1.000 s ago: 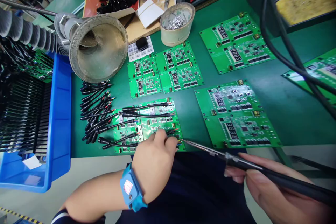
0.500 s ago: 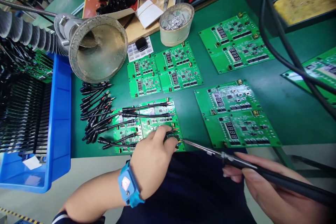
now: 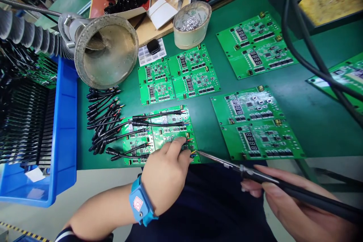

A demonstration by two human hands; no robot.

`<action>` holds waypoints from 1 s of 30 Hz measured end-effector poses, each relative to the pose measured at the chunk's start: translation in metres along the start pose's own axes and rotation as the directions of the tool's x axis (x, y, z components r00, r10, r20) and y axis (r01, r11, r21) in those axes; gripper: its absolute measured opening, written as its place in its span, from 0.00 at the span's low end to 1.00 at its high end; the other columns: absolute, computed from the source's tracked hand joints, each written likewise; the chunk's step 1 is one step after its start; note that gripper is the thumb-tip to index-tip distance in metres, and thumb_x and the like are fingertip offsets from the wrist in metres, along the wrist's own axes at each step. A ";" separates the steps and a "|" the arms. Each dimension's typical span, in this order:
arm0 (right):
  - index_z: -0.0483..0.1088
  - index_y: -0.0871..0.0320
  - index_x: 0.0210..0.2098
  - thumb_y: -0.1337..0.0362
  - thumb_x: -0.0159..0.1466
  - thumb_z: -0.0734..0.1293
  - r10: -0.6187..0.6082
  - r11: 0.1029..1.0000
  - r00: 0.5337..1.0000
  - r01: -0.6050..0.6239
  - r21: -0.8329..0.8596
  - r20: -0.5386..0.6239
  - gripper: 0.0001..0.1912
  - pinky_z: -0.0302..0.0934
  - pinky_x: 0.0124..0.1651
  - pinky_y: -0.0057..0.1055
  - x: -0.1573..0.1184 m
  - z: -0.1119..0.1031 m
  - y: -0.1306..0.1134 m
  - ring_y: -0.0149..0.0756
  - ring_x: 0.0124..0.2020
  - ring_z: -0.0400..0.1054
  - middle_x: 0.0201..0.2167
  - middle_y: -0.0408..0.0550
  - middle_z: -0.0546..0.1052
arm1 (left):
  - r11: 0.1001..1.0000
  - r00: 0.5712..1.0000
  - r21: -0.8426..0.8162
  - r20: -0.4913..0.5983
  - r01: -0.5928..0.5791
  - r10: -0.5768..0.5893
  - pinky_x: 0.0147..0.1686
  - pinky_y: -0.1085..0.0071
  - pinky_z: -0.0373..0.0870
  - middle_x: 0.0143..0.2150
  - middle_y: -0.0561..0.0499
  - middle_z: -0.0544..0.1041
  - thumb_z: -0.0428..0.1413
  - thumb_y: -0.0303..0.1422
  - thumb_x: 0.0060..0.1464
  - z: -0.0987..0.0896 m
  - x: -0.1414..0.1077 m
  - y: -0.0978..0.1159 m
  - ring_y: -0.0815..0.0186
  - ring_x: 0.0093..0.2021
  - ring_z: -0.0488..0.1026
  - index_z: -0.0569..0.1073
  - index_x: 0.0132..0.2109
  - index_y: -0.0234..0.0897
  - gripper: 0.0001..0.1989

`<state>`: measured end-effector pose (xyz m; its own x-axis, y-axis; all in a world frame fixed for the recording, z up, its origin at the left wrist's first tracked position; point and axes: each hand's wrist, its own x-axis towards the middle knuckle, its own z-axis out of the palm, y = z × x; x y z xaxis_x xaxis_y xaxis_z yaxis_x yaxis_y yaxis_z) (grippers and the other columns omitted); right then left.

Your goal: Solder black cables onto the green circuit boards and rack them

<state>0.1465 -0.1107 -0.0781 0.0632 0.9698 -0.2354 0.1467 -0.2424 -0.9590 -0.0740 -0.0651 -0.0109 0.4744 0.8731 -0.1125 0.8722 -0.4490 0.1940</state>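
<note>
My left hand [image 3: 167,174], with a blue strap at the wrist, is closed over the near right corner of a green circuit board [image 3: 164,136]. Its fingers pinch a black cable whose coloured wire ends [image 3: 193,153] stick out past the thumb; most of that cable is hidden under the hand. In my right hand [image 3: 297,200] is a soldering iron [image 3: 255,176], held like a pen. The iron's tip points left and meets the board's right edge by the wire ends. Several black cables [image 3: 159,124] lie across the same board.
Loose black cables [image 3: 104,121] are heaped left of the board, beside a blue bin [image 3: 66,121]. A fume extractor hood [image 3: 107,53] stands behind them. More boards [image 3: 255,124] lie to the right and behind. A round tub [image 3: 191,26] holds silvery shavings. Thick cords [image 3: 309,45] hang at right.
The view has shifted very slightly. My left thumb and fingers have moved a little, and more of the yellow wire shows. The iron's tip stays at the board's edge.
</note>
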 end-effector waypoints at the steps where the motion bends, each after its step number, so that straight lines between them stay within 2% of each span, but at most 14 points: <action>1: 0.71 0.50 0.39 0.61 0.53 0.67 0.012 1.000 1.000 -0.011 0.002 -0.004 0.12 0.70 0.26 0.26 0.000 0.000 -0.001 0.35 0.21 0.72 0.23 0.45 0.77 | 1.000 1.000 0.014 -0.012 0.001 -0.001 0.34 0.62 0.77 0.49 0.42 0.73 0.48 0.28 0.59 0.001 0.000 0.001 0.59 0.39 0.74 0.73 0.42 0.31 0.10; 8: 0.72 0.51 0.36 0.56 0.51 0.70 0.162 0.980 0.984 -0.152 0.125 -0.072 0.13 0.69 0.23 0.30 -0.005 0.001 0.004 0.39 0.19 0.71 0.21 0.48 0.77 | 0.997 0.999 0.071 -0.030 0.016 -0.014 0.31 0.64 0.77 0.49 0.42 0.73 0.48 0.29 0.59 0.004 0.000 0.005 0.60 0.39 0.74 0.73 0.41 0.31 0.10; 13: 0.73 0.48 0.36 0.57 0.53 0.69 0.128 0.964 0.985 -0.098 0.246 -0.111 0.11 0.68 0.20 0.30 -0.006 0.000 0.008 0.39 0.18 0.71 0.20 0.48 0.76 | 0.995 1.000 0.103 -0.028 0.014 -0.011 0.29 0.64 0.77 0.49 0.43 0.74 0.49 0.28 0.58 0.002 0.000 0.007 0.60 0.37 0.75 0.74 0.40 0.30 0.09; 19: 0.72 0.51 0.35 0.57 0.52 0.70 0.168 0.972 0.978 -0.144 0.188 -0.122 0.11 0.68 0.22 0.28 -0.005 0.004 0.006 0.37 0.18 0.70 0.20 0.48 0.76 | 0.986 1.000 0.168 -0.030 0.013 -0.008 0.29 0.65 0.77 0.50 0.43 0.73 0.51 0.27 0.57 0.002 0.000 0.011 0.60 0.36 0.75 0.74 0.40 0.30 0.08; 26: 0.73 0.54 0.33 0.54 0.47 0.72 0.266 0.954 0.959 -0.247 0.167 -0.099 0.16 0.71 0.24 0.32 -0.006 0.003 0.006 0.40 0.18 0.70 0.20 0.50 0.76 | 0.979 1.000 0.203 -0.029 0.008 -0.002 0.28 0.66 0.76 0.50 0.42 0.73 0.49 0.26 0.58 0.003 0.001 0.013 0.61 0.36 0.74 0.74 0.40 0.30 0.09; 30: 0.74 0.54 0.32 0.55 0.46 0.72 0.253 0.956 0.962 -0.232 0.181 -0.099 0.15 0.70 0.22 0.31 -0.007 0.005 0.011 0.41 0.18 0.70 0.20 0.50 0.76 | 0.979 1.000 0.205 -0.017 0.012 -0.009 0.27 0.65 0.76 0.50 0.42 0.73 0.51 0.25 0.56 0.002 0.001 0.014 0.60 0.36 0.74 0.74 0.39 0.30 0.08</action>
<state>0.1425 -0.1198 -0.0881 0.1954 0.8696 -0.4535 -0.0535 -0.4522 -0.8903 -0.0613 -0.0706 -0.0105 0.4648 0.8800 -0.0979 0.8837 -0.4680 -0.0113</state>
